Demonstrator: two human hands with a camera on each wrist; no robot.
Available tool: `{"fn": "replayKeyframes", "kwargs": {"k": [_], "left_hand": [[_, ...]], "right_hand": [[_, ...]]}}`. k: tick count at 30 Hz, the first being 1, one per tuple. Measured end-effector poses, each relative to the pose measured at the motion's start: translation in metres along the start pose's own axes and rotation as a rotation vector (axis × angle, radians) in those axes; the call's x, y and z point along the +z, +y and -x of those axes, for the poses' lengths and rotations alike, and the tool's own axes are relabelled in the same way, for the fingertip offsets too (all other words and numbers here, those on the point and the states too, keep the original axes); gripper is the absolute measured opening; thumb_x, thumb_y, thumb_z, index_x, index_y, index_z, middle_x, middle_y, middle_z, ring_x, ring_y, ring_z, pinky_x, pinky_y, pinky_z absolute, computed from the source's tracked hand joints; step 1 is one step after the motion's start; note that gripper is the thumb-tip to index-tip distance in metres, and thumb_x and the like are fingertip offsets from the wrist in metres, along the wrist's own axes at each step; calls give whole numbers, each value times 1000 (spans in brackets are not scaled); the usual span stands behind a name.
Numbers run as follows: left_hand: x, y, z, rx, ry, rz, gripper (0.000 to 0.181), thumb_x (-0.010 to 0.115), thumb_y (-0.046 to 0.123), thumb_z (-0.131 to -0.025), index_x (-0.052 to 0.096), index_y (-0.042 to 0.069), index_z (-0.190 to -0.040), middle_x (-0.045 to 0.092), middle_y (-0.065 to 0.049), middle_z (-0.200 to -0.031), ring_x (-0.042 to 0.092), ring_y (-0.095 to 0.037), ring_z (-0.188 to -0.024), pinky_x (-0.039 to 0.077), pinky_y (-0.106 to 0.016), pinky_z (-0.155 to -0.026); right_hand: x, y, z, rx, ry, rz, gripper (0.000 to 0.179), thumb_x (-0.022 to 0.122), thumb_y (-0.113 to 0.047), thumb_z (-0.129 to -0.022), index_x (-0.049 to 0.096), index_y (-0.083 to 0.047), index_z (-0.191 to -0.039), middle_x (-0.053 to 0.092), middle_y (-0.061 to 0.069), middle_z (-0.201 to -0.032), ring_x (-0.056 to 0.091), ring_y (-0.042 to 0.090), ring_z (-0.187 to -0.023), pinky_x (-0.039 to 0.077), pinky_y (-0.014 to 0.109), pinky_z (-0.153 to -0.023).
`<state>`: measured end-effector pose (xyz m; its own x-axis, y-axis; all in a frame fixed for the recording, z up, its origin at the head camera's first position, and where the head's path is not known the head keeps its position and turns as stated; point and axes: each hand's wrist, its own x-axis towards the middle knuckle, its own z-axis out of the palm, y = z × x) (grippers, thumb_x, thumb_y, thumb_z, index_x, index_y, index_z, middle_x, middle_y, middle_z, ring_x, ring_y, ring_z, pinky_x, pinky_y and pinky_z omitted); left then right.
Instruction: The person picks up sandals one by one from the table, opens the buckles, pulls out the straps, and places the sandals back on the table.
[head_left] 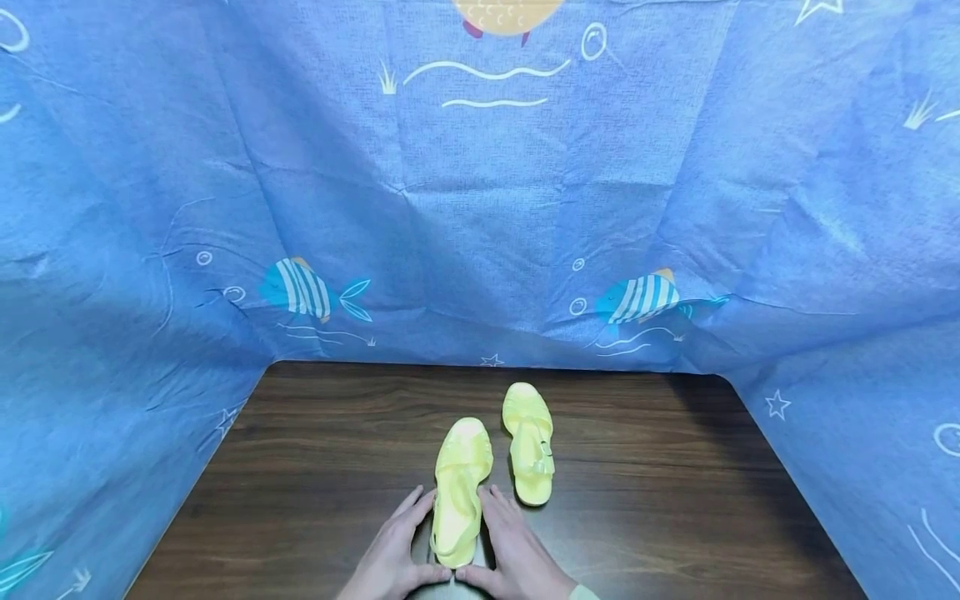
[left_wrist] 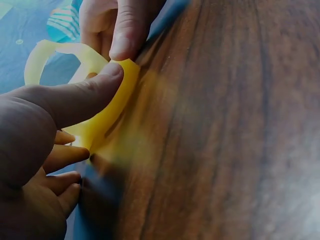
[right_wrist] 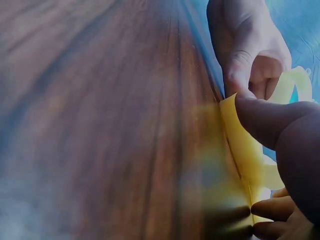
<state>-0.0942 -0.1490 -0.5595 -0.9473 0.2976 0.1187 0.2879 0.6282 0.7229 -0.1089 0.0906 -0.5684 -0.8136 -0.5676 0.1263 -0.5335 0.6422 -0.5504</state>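
Observation:
A pale yellow sandal (head_left: 459, 492) lies on the table in the head view, toe pointing away. My left hand (head_left: 393, 546) holds it from the left, fingertips along its side and thumb at the heel. From the right my right hand (head_left: 517, 546) does the same, the two thumbs almost meeting behind the heel. In the left wrist view the left thumb (left_wrist: 95, 90) presses on the heel end of the sandal (left_wrist: 112, 105). The right wrist view shows the right thumb (right_wrist: 265, 117) on that heel (right_wrist: 242, 135), with fingers along the sole's edge.
A matching yellow sandal (head_left: 529, 442) lies a little farther back and to the right, also toe away. The dark wood table (head_left: 300, 467) is bordered at the back and sides by blue cloth (head_left: 480, 225) printed with fish.

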Motion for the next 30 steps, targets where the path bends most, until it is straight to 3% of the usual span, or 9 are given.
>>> {"fn": "replayKeyframes", "kwargs": {"k": [6,10,15,18,24,30], "left_hand": [[-2,0,-8,7,6,9,100,99,31,-64,55,2,-148,55,-19,-153,45,-44,-146,42,-67,-110],[-2,-1,-15,30,46,5,98,100,25,-62,56,1,-147,58,-17,-151,51,-38,-142,44,-61,-111],[-2,-5,-27,65,99,-14,98,100,17,-58,57,-2,-145,61,-17,-147,58,-34,-135,46,-56,-111],[-1,-7,-34,37,95,-4,98,99,15,-60,56,-2,-146,60,-18,-148,56,-34,-137,45,-56,-112],[0,-12,-44,-67,72,45,97,98,15,-65,53,2,-150,53,-26,-152,42,-47,-147,32,-67,-119],[-1,-15,-48,-85,59,70,95,96,16,-69,50,2,-151,50,-29,-154,34,-58,-147,23,-74,-119]], "right_hand": [[-3,-1,-9,-37,17,3,100,74,-58,-93,32,4,-159,44,22,-161,43,45,-146,40,64,-115],[-4,0,-16,-33,37,-4,96,79,-51,-91,34,2,-158,48,18,-157,48,39,-144,44,58,-114],[-7,4,-27,1,28,-12,96,80,-46,-92,33,5,-158,47,24,-157,48,38,-144,45,56,-114],[-8,6,-33,33,9,-16,97,79,-47,-93,31,8,-158,43,29,-158,45,42,-146,43,58,-115],[-8,8,-45,59,15,-54,99,80,-41,-93,28,8,-160,42,25,-161,44,37,-147,43,54,-117],[-8,8,-55,93,12,-68,100,81,-39,-92,26,8,-161,38,24,-164,43,36,-148,41,55,-118]]}}
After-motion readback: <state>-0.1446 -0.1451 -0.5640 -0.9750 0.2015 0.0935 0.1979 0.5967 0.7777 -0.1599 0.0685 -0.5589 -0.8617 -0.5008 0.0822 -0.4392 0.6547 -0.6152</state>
